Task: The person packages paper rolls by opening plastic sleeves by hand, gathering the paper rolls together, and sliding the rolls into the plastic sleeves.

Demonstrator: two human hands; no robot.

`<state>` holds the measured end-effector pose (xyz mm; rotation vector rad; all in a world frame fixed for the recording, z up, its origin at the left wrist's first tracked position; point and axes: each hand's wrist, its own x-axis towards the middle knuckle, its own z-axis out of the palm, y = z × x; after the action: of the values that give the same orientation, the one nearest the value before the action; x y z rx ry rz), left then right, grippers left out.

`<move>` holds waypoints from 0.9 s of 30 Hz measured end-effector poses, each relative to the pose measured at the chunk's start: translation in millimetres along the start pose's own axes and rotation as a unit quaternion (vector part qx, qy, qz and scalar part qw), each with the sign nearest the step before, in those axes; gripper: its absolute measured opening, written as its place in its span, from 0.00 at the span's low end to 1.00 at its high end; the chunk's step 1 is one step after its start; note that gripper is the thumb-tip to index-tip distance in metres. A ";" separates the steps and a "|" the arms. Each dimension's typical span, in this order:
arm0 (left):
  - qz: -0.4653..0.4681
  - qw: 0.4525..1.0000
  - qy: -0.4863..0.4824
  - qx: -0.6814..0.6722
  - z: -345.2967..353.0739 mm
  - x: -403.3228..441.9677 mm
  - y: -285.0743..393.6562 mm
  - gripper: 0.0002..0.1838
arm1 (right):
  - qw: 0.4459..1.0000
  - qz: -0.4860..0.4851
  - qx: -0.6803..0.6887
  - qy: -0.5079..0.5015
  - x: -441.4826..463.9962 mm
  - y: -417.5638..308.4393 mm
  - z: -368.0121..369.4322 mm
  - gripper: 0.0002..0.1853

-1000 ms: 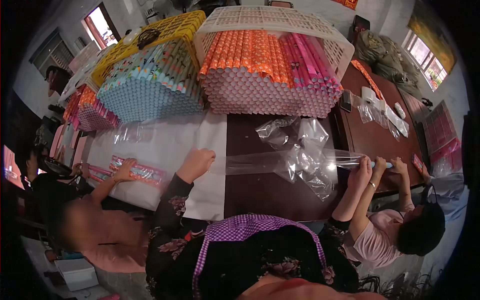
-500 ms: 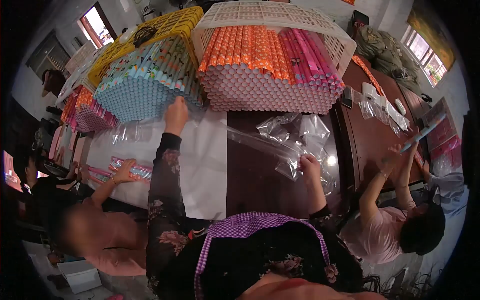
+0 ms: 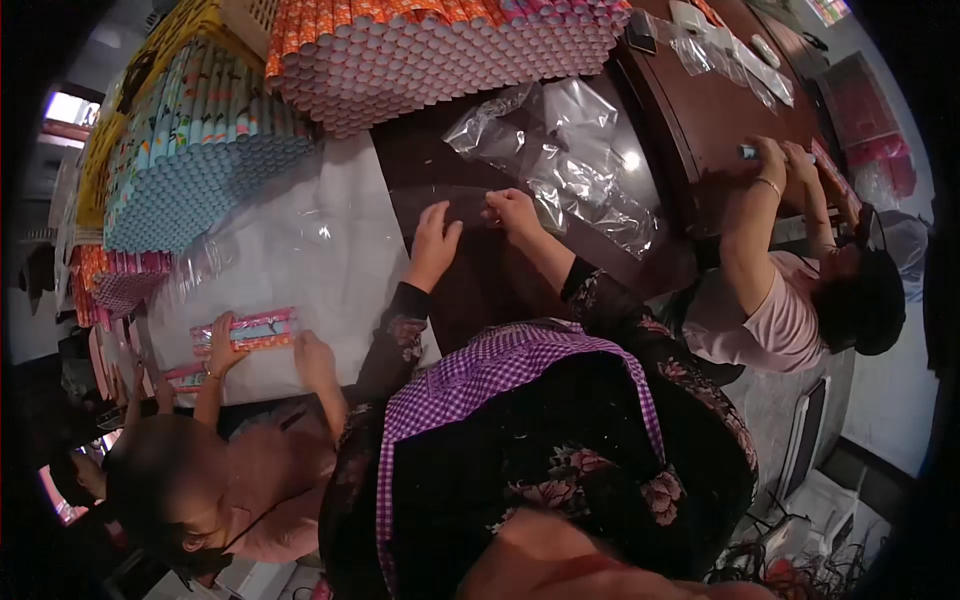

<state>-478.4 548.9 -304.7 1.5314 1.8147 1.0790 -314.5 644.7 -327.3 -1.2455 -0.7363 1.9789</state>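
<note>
Over the dark tabletop, my right hand (image 3: 512,213) is closed in a pinch on a thin clear plastic bag (image 3: 455,192), whose outline is faint. My left hand (image 3: 433,243) is close by on the left, its thumb and fingers apart; whether it touches the bag I cannot make out. Crumpled clear plastic bags (image 3: 585,150) lie just beyond my right hand. Past my hands are stacked orange patterned paper rolls (image 3: 420,60), with light blue ones (image 3: 200,170) to the left.
At my left a co-worker's hand (image 3: 222,345) rests on a wrapped pack of rolls (image 3: 262,328) on a white sheet (image 3: 290,270). On my right another person's hands (image 3: 775,160) hold a blue roll. A phone (image 3: 641,38) lies on the far brown table (image 3: 700,110).
My left hand has come back from the blue rolls towards my right hand, with no roll in it. My right hand has shifted left with the bag. The view has tilted down and turned.
</note>
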 end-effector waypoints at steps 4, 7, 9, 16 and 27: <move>-0.017 0.995 -0.039 0.086 21.5 -28.4 0.7 0.25 | 0.988 -0.009 -0.150 -0.018 0.3 -6.7 -5.1 0.12; -0.038 0.981 -0.081 0.171 29.0 -38.0 -22.1 0.25 | 0.918 -0.051 -0.392 -0.037 18.1 -25.5 -21.5 0.15; 0.023 0.954 -0.098 0.284 30.2 -39.2 -33.4 0.26 | 0.857 -0.219 -0.466 -0.005 42.1 -43.2 -32.1 0.17; 0.060 0.942 -0.157 0.292 21.3 -5.5 -26.7 0.22 | 0.625 -0.420 -0.653 0.076 105.6 -125.9 -11.5 0.32; 0.041 0.961 -0.187 0.200 3.8 92.3 -69.2 0.17 | 0.753 -0.374 -0.536 0.073 161.7 -169.6 -18.1 0.11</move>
<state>-533.7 636.6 -355.4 1.9042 1.7765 0.4218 -307.3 877.2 -293.0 -1.3011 -2.0527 0.6872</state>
